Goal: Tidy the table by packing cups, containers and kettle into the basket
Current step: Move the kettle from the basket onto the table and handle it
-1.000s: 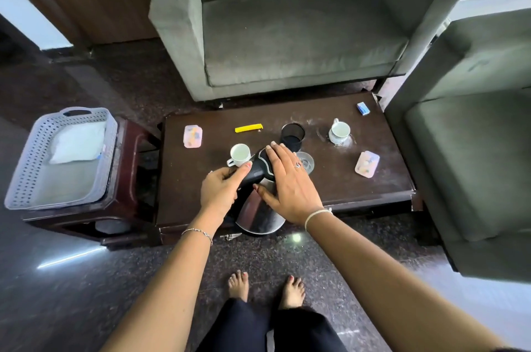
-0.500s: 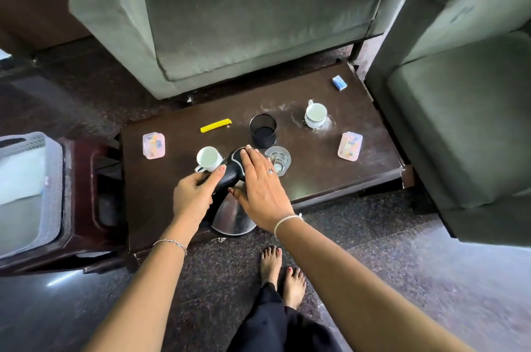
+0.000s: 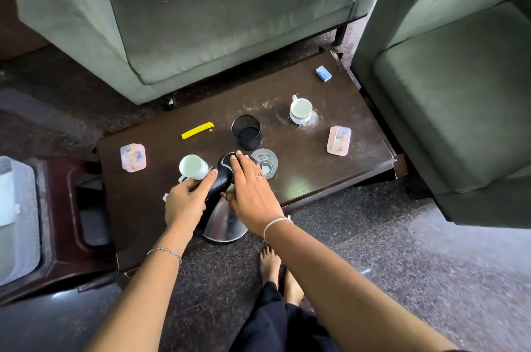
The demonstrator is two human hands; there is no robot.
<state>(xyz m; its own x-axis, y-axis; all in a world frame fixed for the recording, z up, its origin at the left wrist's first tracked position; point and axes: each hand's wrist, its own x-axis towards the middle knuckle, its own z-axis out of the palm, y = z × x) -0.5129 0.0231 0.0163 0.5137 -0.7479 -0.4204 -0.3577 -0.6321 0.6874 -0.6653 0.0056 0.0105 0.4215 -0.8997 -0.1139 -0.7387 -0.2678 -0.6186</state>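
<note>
A steel kettle (image 3: 225,222) with a black lid and handle stands at the front edge of the dark table (image 3: 310,179). My left hand (image 3: 186,199) grips its black handle. My right hand (image 3: 253,188) lies flat on its lid with fingers spread. A white cup (image 3: 193,167) stands just left of the kettle, another white cup (image 3: 300,111) at the back right. Two pink containers (image 3: 133,157) (image 3: 339,140) lie at the left and right ends. The grey basket (image 3: 17,219) shows only partly at the left edge.
A black mesh cup (image 3: 247,132) and a clear glass (image 3: 265,163) stand right behind the kettle. A yellow clip (image 3: 197,130) and a small blue box (image 3: 323,73) lie on the table. Grey armchairs (image 3: 215,12) close in behind and on the right. My bare feet (image 3: 278,274) are below.
The view has swung right and down, pushing the basket to the left edge. Both hands stay on the kettle, which has not visibly moved on the table.
</note>
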